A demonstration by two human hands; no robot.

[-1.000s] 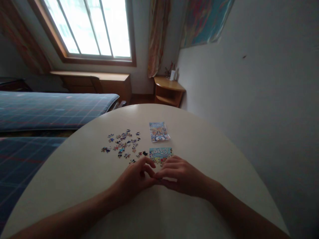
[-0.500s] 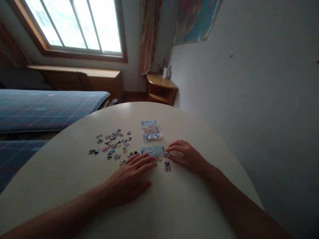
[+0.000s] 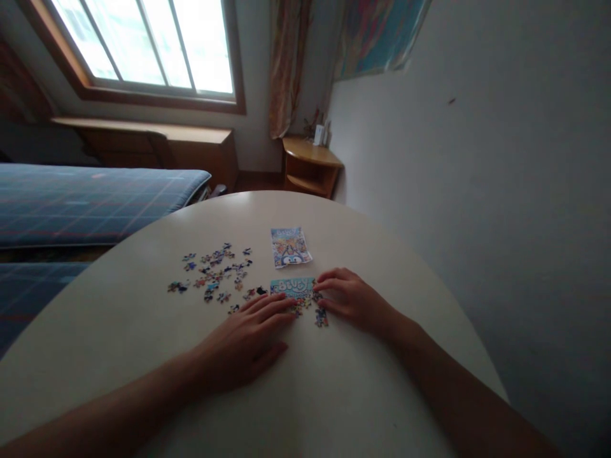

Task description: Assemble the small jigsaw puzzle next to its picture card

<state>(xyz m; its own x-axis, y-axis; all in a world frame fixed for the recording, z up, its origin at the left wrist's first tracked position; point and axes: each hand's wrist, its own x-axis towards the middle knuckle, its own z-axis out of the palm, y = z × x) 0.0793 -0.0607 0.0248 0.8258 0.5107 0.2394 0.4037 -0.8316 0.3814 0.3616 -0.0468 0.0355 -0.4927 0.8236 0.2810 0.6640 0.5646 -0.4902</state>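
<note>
A partly joined jigsaw puzzle (image 3: pixel 292 286) with a light-blue lettered top lies on the table before me. My left hand (image 3: pixel 255 331) rests flat with fingers stretched over its lower left part, hiding some of it. At the puzzle's right edge, my right hand (image 3: pixel 346 294) has a small puzzle piece (image 3: pixel 317 295) between thumb and fingers. Just below those fingers is another joined bit of puzzle (image 3: pixel 321 317). Loose puzzle pieces (image 3: pixel 217 273) are scattered to the left, some close to my left fingertips.
Behind the puzzle lies a printed picture sheet (image 3: pixel 290 247). The round white table (image 3: pixel 363 394) runs close to the wall (image 3: pixel 477 191) on the right. A plaid mattress (image 3: pixel 95 203) stands beyond its left edge, and a corner shelf (image 3: pixel 310 152) at the back.
My right hand has shifted slightly left, bringing the piece against the puzzle's right edge. My left hand stays on the puzzle. The view has tilted a little.
</note>
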